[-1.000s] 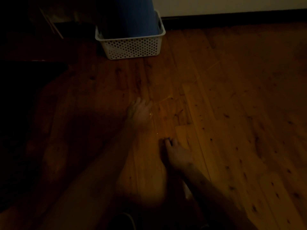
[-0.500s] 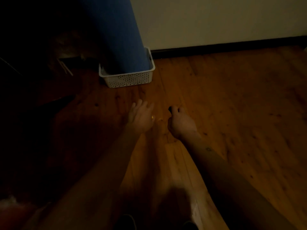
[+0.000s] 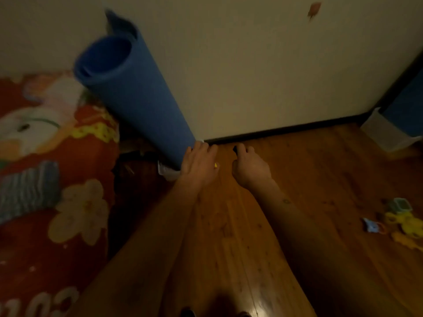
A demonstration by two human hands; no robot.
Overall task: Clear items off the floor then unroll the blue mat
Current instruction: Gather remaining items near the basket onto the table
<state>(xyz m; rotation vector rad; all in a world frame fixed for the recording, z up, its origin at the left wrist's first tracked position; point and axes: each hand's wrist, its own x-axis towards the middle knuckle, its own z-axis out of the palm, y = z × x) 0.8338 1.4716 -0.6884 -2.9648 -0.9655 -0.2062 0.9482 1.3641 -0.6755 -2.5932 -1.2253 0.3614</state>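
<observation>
The rolled blue mat (image 3: 135, 99) stands on end in a white basket (image 3: 168, 173) and leans left against the wall. My left hand (image 3: 199, 163) is at the mat's lower end, over the basket's right edge, its fingers close together with a small yellow item (image 3: 215, 165) showing at the thumb side. My right hand (image 3: 249, 165) hovers just to the right above the wooden floor (image 3: 229, 225), pinching a small dark item (image 3: 235, 148) in its fingertips. Most of the basket is hidden behind the mat and my left hand.
A red patterned blanket (image 3: 57, 191) fills the left side. Yellow and blue toys (image 3: 402, 219) lie on the floor at the right edge. A second white basket (image 3: 386, 136) holding something blue sits in the right corner. A dark skirting board (image 3: 286, 131) runs along the wall.
My right hand rose from the floor with the small dark item, and both hands moved forward to the basket. The view tilted up, showing the whole mat, the blanket and the toys.
</observation>
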